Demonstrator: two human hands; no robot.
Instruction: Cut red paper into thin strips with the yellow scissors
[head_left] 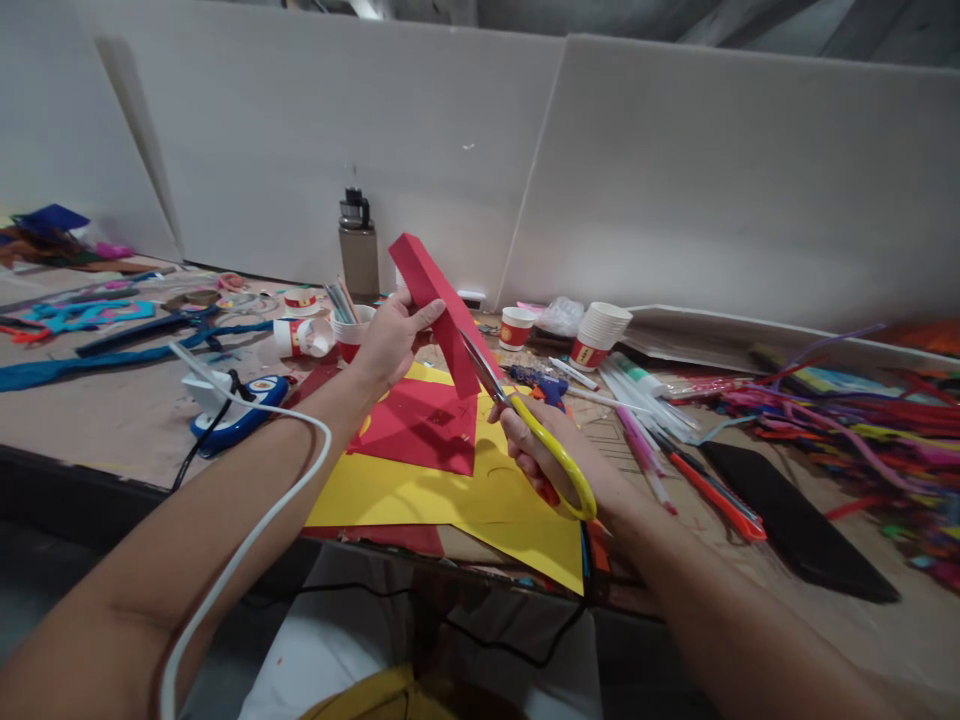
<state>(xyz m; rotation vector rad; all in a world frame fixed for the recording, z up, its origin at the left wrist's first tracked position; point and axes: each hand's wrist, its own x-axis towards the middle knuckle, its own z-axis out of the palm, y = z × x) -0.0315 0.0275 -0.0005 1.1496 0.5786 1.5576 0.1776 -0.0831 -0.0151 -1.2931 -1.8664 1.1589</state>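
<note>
My left hand pinches a folded strip of red paper, held up above the table. Yellow-handled scissors are in my right hand, and their blades reach up to the lower right part of the strip. Whether the blades are cutting into it cannot be told. Below both hands, a flat red sheet lies on large yellow sheets at the table's front edge.
Paper cups, a dark bottle and a blue glue gun stand or lie behind. Right are pens, a red cutter, a black phone and pipe cleaners. A blue-white power strip is left; a white cable crosses my left arm.
</note>
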